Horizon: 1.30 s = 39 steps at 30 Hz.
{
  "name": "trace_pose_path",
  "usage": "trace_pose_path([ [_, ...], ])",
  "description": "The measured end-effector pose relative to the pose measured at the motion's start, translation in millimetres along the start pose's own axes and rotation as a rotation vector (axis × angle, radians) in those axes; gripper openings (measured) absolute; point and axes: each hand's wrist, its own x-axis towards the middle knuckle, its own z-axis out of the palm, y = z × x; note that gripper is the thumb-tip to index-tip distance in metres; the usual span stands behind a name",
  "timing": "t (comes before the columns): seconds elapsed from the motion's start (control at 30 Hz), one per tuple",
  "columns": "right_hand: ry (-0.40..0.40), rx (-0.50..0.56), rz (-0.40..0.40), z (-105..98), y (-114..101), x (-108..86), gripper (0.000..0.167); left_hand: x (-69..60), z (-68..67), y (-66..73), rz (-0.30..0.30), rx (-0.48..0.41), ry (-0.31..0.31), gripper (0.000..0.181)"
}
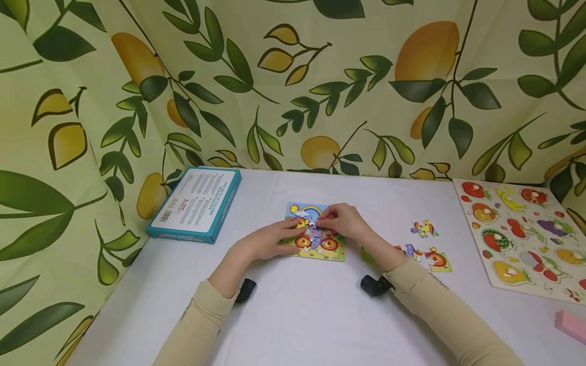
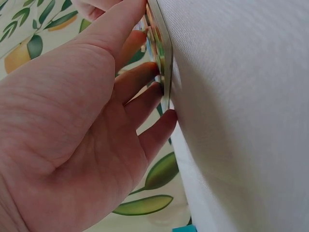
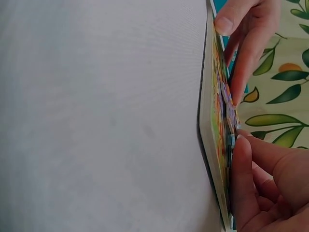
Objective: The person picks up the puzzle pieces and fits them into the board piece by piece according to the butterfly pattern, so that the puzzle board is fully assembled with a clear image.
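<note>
Watching from afar, I judge the puzzle board (image 1: pixel 334 255) partly assembled: my left hand (image 1: pixel 270 240) rests spread-fingered on its left side, my right hand (image 1: pixel 345 222) pinches a puzzle piece (image 3: pixel 231 121) over its middle, and loose pieces (image 1: pixel 427 230) right of it seemingly await fitting.

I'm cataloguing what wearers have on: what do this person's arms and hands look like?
The left sleeve and right sleeve are beige with small dark lettering, too small to read. A curved black piece shows by each sleeve's end. The left hand and right hand are ungloved.
</note>
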Motion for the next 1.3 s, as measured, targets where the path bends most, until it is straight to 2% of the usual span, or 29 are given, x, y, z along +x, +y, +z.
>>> trace_pose_path([
  [0.3, 0.002, -0.018, -0.038, 1.1, -1.0, -2.5, 0.016, -0.4, 0.1, 1.1, 0.004, 0.016, -0.008, 0.060],
  [0.57, 0.020, -0.035, -0.041, 3.7, -0.6, -2.6, 0.014, -1.2, 0.1, 1.4, 0.021, 0.035, -0.009, 0.058],
  [1.3, 0.078, -0.151, -0.116, 7.0, -5.7, -3.4, 0.018, -1.1, 1.2, 1.7, 0.001, 0.049, -0.012, 0.060],
])
